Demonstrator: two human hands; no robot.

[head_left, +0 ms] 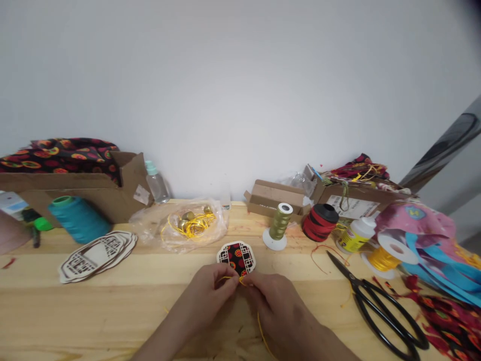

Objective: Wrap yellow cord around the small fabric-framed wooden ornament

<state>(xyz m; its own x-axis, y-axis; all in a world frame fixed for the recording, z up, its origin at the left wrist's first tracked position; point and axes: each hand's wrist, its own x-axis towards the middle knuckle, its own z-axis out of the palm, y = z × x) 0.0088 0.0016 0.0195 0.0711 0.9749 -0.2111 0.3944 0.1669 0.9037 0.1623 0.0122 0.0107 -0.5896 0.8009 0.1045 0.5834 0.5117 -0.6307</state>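
A pale lattice-cut frame (236, 257) backed with dark floral cloth lies on the table, just beyond my hands. Yellow cord (242, 281) crosses between my fingertips at its lower edge. My left hand (210, 291) pinches the cord between thumb and forefinger. My right hand (276, 298) is closed on the same cord from the other side, and a loose end trails below it toward me. My fingers hide the lower part of the frame and the exact shape of the cord where it crosses.
At left lie stacked lattice frames (98, 255) by a teal thread cone (78, 219). A plastic bag (195, 223) holds bells and yellow cord. Black scissors (383, 306) rest at right, near a green thread spool (281, 223), red cord spool (320, 222), glue bottle (356, 234) and yellow spool (389, 254).
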